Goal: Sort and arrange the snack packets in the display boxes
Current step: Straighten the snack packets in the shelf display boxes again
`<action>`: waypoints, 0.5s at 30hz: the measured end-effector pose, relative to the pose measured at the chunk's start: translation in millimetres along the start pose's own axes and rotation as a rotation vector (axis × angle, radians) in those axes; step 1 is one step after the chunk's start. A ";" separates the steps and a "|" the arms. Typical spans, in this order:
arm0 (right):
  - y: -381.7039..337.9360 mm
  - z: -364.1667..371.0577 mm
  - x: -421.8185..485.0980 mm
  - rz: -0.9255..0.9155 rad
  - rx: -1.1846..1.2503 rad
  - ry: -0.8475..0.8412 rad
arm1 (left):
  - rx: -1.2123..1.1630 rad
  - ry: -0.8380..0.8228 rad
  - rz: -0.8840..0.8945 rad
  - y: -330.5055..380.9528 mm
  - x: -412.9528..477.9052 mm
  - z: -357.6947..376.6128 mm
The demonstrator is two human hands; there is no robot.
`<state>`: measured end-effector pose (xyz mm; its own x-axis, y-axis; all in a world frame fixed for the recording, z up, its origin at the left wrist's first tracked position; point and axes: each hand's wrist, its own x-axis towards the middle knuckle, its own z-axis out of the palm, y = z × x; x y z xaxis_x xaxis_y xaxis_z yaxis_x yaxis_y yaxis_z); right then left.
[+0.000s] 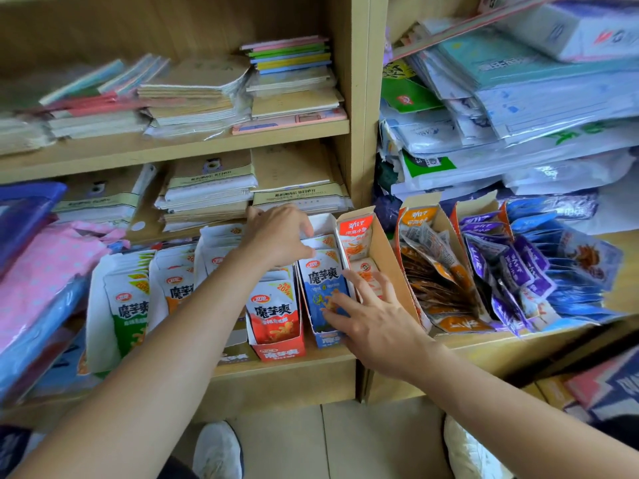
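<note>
Several open display boxes stand side by side on the low shelf. The blue box [323, 335] holds blue snack packets [320, 281]. My left hand [278, 236] reaches over its back end, fingertips pinching the tops of the rear packets. My right hand [366, 312] lies spread and flat against the front blue packet. To the left stand a red box [280, 350] of red packets [273, 312], then orange packets [176, 288] and green packets [129, 305]. A tall cardboard box [387, 257] with orange-and-white packets [356, 243] stands just right of the blue box.
Further right, boxes hold orange packets [432, 264] and purple packets [494, 257], with blue packets [570, 271] spilling out. Notebook stacks [207, 98] fill the upper shelves, plastic-wrapped paper [518, 115] piles at right. Pink and blue wrapped goods [41, 271] lie at left. My shoes [218, 451] are on the floor.
</note>
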<state>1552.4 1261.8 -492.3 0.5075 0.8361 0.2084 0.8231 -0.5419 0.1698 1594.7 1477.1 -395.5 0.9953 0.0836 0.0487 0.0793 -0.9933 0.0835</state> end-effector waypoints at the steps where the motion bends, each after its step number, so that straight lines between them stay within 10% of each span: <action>1: -0.6 0.5 -0.5 0.001 -0.001 0.004 | 0.020 -0.020 -0.002 0.8 2.3 -0.9; 15: -2.1 -1.0 -0.7 0.031 0.008 -0.081 | 0.044 -0.033 0.105 1.0 14.7 -6.5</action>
<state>1550.0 1262.3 -491.8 0.5515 0.8232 0.1351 0.8085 -0.5673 0.1567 1609.0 1477.9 -388.3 0.9995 -0.0230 0.0220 -0.0237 -0.9991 0.0357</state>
